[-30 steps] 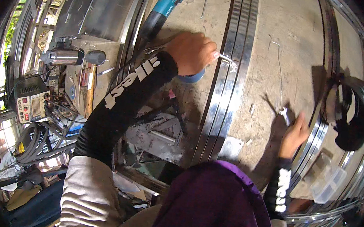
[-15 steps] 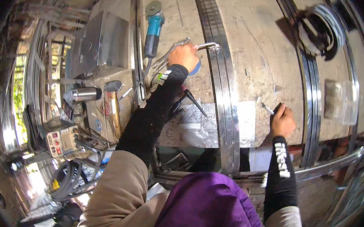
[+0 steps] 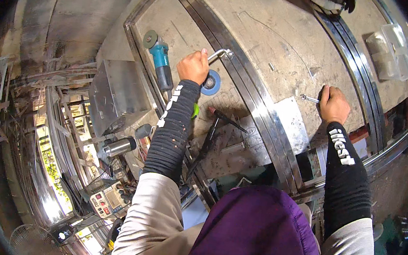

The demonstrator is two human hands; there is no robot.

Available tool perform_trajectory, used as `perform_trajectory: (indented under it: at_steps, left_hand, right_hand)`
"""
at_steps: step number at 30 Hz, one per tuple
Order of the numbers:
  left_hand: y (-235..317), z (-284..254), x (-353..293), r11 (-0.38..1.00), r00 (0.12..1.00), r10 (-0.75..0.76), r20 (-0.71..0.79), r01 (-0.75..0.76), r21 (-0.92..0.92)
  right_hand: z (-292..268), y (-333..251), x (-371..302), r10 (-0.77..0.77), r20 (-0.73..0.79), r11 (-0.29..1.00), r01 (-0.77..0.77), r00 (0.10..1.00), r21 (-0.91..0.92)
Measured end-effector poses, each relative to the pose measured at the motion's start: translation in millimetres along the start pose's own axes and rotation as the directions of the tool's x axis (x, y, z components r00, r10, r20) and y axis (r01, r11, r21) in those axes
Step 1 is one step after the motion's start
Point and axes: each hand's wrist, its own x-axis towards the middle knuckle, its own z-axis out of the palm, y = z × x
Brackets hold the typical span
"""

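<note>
My left hand [image 3: 193, 67] is closed round a shiny metal clamp [image 3: 216, 56]. The clamp's curved end meets a steel bar of the frame [image 3: 242, 74], while its handles are hidden in my fist. Just below my left hand lies a blue grinding disc [image 3: 211, 83]. A teal angle grinder [image 3: 160, 58] rests to its left. To the right of the bar, my right hand [image 3: 335, 105] is closed on a slim metal tool [image 3: 309, 98], whose shiny tip points left. My fingers cover the rest, so its exact kind is unclear.
Marked paper sheets [image 3: 290, 123] and a black long-handled tool [image 3: 208, 140] lie nearer me. A clear plastic box [image 3: 391, 54] stands far right, by another steel bar [image 3: 362, 69]. On the left are a metal box [image 3: 118, 94], a steel cup [image 3: 119, 147] and a welding machine [image 3: 109, 199].
The whole view has turned and shifted. Both hands keep hold of their tools. The left fist has moved along the clamp, and its handles no longer show behind it.
</note>
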Motion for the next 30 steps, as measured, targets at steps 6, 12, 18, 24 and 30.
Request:
perform_trajectory:
  at_steps: [6,12,18,24,30]
  left_hand:
    - [-14.4,-5.8,-0.6,0.986,0.994,0.103,-0.03,-0.106,-0.132]
    - [-36.0,4.5,6.9,0.557,0.846,-0.532,-0.029,0.323,-0.765]
    - [18.0,31.5,-64.4,0.434,0.258,-0.893,-0.368,0.285,-0.855]
    - [127.4,6.4,-119.6,-0.425,0.332,-0.831,0.446,0.14,-0.894]
    - [98.8,-32.4,-34.9,-0.597,0.37,-0.758,0.536,-0.065,-0.8]
  right_hand:
    - [-0.1,-4.5,0.0,-0.018,0.009,1.0,0.018,1.0,-0.016]
    - [4.4,-4.3,-5.7,-0.027,0.013,0.991,0.029,1.0,-0.13]
    - [1.8,-8.3,-4.9,-0.078,0.048,0.995,0.081,0.996,-0.065]
    - [-1.8,-1.5,0.2,-0.091,0.041,0.99,0.095,0.995,-0.107]
    - [-1.7,0.0,-0.2,-0.045,0.065,0.989,0.054,0.997,-0.137]
